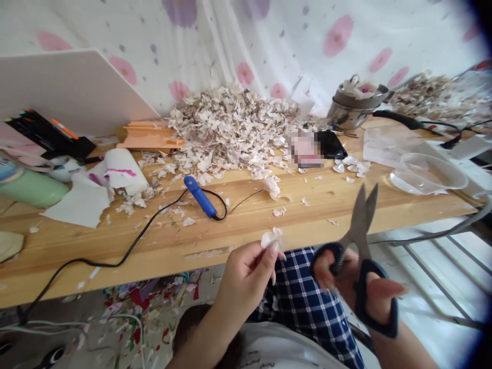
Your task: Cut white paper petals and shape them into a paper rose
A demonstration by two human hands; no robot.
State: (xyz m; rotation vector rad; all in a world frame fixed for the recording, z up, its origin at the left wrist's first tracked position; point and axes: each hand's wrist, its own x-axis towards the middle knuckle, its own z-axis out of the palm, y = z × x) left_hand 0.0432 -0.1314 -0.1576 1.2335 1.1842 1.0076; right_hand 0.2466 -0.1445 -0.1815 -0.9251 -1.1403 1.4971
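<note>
Between thumb and fingers, my left hand pinches a pale, thin petal just in front of the table edge. My right hand has its thumb and fingers through the dark handles of a pair of scissors. The scissor blades point up and away from me, slightly apart, and touch nothing. Beyond my left hand a white petalled flower on a thin brown stem lies on the table. To its left is a blue corded handle.
A large heap of pale petals covers the back of the wooden table. Metal pots and a clear plastic dish stand right. A paper roll and green bottle lie left. A black cord crosses the front edge.
</note>
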